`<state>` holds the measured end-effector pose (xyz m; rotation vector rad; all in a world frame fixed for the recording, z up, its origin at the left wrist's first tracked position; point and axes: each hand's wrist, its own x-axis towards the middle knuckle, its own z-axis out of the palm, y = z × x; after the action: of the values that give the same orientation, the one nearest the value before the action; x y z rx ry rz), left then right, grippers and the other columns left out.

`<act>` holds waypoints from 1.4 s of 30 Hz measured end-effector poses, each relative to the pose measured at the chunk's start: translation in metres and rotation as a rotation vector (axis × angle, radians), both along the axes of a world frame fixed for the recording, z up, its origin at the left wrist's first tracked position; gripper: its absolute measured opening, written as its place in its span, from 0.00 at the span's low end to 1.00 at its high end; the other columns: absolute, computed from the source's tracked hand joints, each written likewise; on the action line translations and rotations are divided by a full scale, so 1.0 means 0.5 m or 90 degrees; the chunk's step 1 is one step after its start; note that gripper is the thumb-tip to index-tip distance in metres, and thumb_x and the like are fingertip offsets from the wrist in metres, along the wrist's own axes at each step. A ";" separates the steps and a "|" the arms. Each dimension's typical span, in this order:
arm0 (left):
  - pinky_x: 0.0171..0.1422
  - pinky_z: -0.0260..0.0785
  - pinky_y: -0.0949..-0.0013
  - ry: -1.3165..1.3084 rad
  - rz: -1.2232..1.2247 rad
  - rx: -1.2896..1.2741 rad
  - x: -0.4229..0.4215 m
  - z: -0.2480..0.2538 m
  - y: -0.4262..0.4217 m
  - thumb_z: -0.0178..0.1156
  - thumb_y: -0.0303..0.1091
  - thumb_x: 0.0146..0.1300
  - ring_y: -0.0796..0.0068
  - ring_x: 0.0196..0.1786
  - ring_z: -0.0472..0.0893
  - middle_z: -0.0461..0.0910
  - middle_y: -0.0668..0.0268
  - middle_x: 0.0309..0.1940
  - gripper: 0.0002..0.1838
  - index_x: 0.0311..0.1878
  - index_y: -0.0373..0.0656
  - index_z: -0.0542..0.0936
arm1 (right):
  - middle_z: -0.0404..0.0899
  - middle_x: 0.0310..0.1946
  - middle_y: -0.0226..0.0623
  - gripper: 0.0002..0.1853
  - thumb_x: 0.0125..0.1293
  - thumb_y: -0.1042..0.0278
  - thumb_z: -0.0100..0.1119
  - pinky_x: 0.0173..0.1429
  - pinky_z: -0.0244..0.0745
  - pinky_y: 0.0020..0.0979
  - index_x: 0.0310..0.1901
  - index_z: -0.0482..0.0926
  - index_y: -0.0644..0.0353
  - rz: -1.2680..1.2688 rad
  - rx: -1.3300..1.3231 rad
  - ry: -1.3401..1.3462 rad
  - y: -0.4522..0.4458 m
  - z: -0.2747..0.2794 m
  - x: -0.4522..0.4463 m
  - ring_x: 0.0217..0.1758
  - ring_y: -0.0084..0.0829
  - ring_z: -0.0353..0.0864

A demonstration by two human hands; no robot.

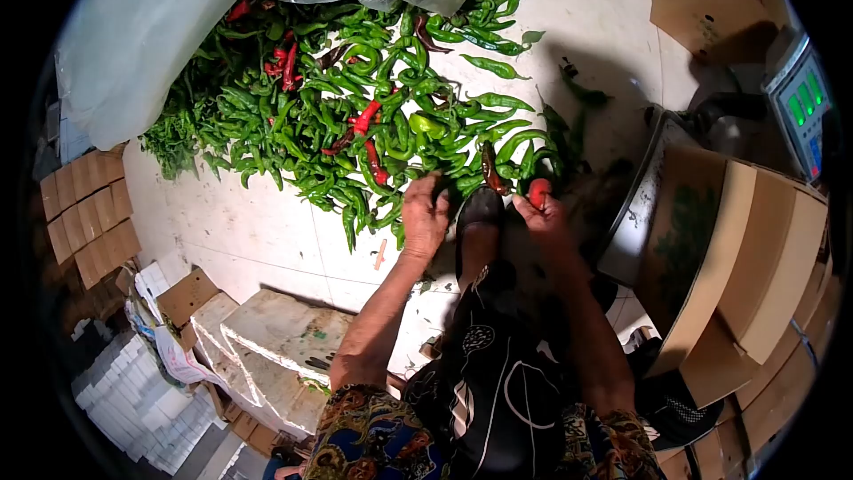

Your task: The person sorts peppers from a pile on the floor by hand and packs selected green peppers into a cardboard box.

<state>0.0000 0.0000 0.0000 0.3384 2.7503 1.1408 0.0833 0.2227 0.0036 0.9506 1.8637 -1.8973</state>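
A wide heap of green chili peppers (267,124) with some red ones among them is spread on the pale floor. At the heap's near edge, my left hand (425,218) reaches down to the green peppers, its fingers bent and slightly apart with nothing visible in them. My right hand (546,216) is closed around a red pepper (538,190), held just right of my dark shoe (482,209). Between the hands, a dark brownish-red pepper (491,167) lies by the shoe tip. Another bright red pepper (366,117) rests on top of the heap.
Clear plastic sheeting (151,36) covers the heap's far left. On the right stand an open cardboard box (711,249) and a scale with a lit green display (804,102). Another carton (702,9) is at the upper right. White foam boxes (284,329) stand at lower left.
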 end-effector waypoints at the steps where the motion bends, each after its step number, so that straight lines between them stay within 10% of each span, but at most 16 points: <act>1: 0.52 0.74 0.60 0.018 -0.026 0.017 0.000 0.003 0.026 0.63 0.27 0.58 0.53 0.44 0.80 0.81 0.50 0.43 0.18 0.52 0.35 0.79 | 0.82 0.36 0.46 0.09 0.63 0.62 0.63 0.46 0.74 0.44 0.38 0.80 0.58 -0.007 0.034 0.049 -0.008 0.023 -0.011 0.38 0.43 0.82; 4: 0.53 0.73 0.59 -0.014 0.003 -0.010 0.004 0.003 0.120 0.62 0.29 0.60 0.49 0.44 0.81 0.82 0.48 0.43 0.15 0.48 0.32 0.80 | 0.80 0.36 0.52 0.11 0.58 0.65 0.65 0.45 0.74 0.47 0.37 0.77 0.62 0.051 0.225 0.175 -0.030 0.021 -0.034 0.38 0.50 0.80; 8: 0.55 0.71 0.70 -0.318 0.030 0.372 0.052 -0.039 0.163 0.53 0.22 0.64 0.68 0.48 0.80 0.83 0.59 0.44 0.13 0.51 0.35 0.80 | 0.80 0.36 0.55 0.20 0.51 0.66 0.67 0.44 0.75 0.48 0.43 0.75 0.66 0.177 0.476 0.113 -0.049 -0.083 -0.035 0.41 0.55 0.79; 18: 0.51 0.72 0.56 -0.040 0.081 -0.219 0.179 -0.009 -0.116 0.58 0.28 0.58 0.49 0.43 0.79 0.81 0.54 0.39 0.12 0.46 0.43 0.80 | 0.76 0.35 0.22 0.13 0.57 0.76 0.66 0.45 0.70 0.24 0.43 0.76 0.60 -0.048 -0.242 0.108 -0.029 -0.120 0.007 0.38 0.16 0.72; 29: 0.50 0.69 0.55 -0.045 0.237 -0.265 0.190 -0.045 -0.135 0.68 0.29 0.53 0.48 0.45 0.76 0.75 0.52 0.42 0.21 0.51 0.39 0.77 | 0.81 0.41 0.31 0.16 0.58 0.70 0.67 0.49 0.71 0.23 0.48 0.78 0.60 -0.034 -0.364 -0.063 -0.023 0.046 0.024 0.43 0.21 0.78; 34: 0.47 0.74 0.66 -0.009 0.359 -0.013 0.265 -0.105 -0.232 0.68 0.28 0.54 0.67 0.44 0.77 0.74 0.58 0.44 0.30 0.62 0.40 0.73 | 0.82 0.41 0.35 0.14 0.59 0.72 0.65 0.51 0.73 0.24 0.47 0.78 0.62 -0.143 -0.474 -0.027 -0.016 0.021 0.060 0.43 0.24 0.81; 42: 0.43 0.72 0.62 -0.022 0.245 -0.398 0.204 -0.075 -0.231 0.68 0.31 0.53 0.61 0.36 0.79 0.78 0.55 0.37 0.22 0.52 0.36 0.78 | 0.81 0.43 0.33 0.16 0.61 0.74 0.63 0.52 0.76 0.28 0.51 0.77 0.63 -0.085 -0.399 -0.071 -0.021 0.010 0.068 0.44 0.28 0.83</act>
<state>0.1022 -0.1157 -0.0375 -0.2932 3.0228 0.2754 0.1176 0.2121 0.0088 0.9433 1.0458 -2.2432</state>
